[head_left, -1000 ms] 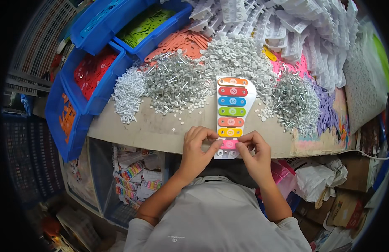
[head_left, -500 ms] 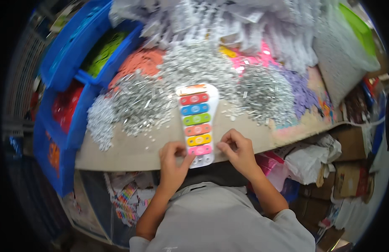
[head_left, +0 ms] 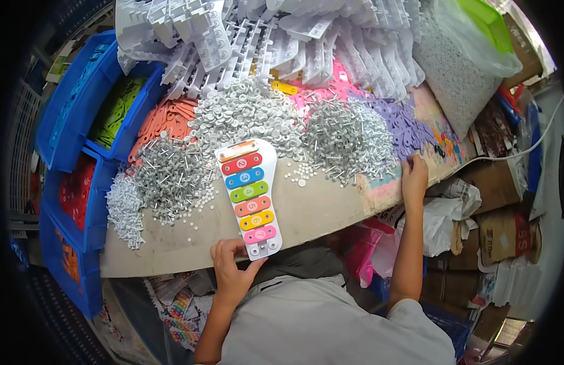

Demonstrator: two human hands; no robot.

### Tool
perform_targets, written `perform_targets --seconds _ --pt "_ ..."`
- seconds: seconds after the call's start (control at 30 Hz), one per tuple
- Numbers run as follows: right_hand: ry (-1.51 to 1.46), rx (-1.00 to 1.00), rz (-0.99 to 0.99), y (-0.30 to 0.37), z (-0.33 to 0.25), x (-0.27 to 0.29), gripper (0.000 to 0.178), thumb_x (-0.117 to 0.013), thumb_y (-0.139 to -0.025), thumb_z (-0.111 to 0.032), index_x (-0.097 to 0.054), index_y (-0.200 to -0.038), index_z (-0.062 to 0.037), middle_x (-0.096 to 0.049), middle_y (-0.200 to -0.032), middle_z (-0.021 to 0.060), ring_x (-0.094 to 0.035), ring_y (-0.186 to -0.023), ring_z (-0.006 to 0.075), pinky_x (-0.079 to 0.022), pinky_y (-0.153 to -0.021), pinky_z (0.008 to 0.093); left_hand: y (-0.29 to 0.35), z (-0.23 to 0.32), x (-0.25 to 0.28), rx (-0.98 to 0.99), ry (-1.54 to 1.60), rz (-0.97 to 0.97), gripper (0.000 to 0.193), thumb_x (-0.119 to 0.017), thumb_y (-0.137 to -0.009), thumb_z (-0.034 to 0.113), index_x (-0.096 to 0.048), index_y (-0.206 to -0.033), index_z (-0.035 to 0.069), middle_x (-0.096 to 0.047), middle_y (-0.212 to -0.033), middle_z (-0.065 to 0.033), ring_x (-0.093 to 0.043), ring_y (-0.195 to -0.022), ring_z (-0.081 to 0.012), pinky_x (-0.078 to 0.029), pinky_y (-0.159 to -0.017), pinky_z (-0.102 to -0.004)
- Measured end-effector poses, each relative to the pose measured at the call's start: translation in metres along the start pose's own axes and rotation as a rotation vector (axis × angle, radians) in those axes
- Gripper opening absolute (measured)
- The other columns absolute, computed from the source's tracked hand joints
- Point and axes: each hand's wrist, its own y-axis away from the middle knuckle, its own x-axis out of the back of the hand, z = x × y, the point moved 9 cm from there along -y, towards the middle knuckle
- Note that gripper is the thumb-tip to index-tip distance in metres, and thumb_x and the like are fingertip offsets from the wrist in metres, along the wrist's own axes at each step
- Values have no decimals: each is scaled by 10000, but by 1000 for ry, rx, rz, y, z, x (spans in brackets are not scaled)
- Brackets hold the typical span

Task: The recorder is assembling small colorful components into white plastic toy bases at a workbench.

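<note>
A white toy xylophone (head_left: 269,159) lies tilted at the front of the table, wide end away from me. Its bars run orange, red, blue, green, coral, yellow and pink; the near end shows bare white plastic. My left hand (head_left: 231,272) is closed on that near end, fingers at the left edge and thumb by the bottom. Over to the right, my right hand (head_left: 414,175) reaches to the edge of a pile of purple bars (head_left: 408,126). Its fingertips are pinched together there, and what they hold is hidden.
White xylophone bases (head_left: 330,48) are heaped at the back. Small grey-white round parts (head_left: 245,118), metal pins (head_left: 172,173) and more pins (head_left: 340,140) lie in piles. Blue bins (head_left: 81,243) stand left, a bag of white bits (head_left: 455,67) back right, cartons (head_left: 504,231) below.
My right hand has left the xylophone's side and moved right and away to the purple bars. The left hand stays at the xylophone's near end. The whole view has shifted.
</note>
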Motion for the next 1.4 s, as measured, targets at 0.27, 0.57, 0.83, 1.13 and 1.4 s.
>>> perform_targets --seconds 0.27,0.57,0.83,1.13,1.4 --pt "-1 -31 179 12 11 7 191 -556 -1005 -155 -625 -1022 22 -660 -799 153 -649 -727 336 -504 -674 381 1 5 6 -22 3 12 528 -900 -680 122 -557 -1078 77 -592 -946 -65 -527 -925 -271 -402 -844 -405" --pt "-1071 -32 -681 107 -202 15 135 -541 -1024 -113 -582 -1112 -19 -540 -775 -23 -481 -685 59 -397 -638 210 -5 10 34 -18 46 230 162 -723 -856 53 -606 -969 50 -609 -888 -86 -560 -819 -256 -426 -781 -375" --pt "-903 300 -1006 175 -296 5 69 -603 -961 -4 -587 -1025 15 -665 -807 102 -604 -702 118 -481 -649 264 -2 2 18 17 62 117 331 -723 -890 133 -555 -1161 42 -623 -907 -51 -552 -890 -246 -395 -883 -396" --pt "-717 273 -878 166 -293 -2 192 -715 -885 -31 -525 -868 -6 -576 -630 61 -515 -570 82 -414 -543 259 -7 11 16 -17 -12 120 352 -774 -842 138 -553 -1107 76 -568 -835 -3 -555 -810 -181 -358 -862 -363" --pt "-912 116 -1029 171 -263 -40 227 -677 -925 -43 -475 -822 -63 -491 -637 -42 -442 -577 18 -335 -516 194 -9 5 29 26 71 69 315 -767 -841 134 -582 -1087 70 -575 -867 -33 -553 -905 -226 -375 -906 -385"
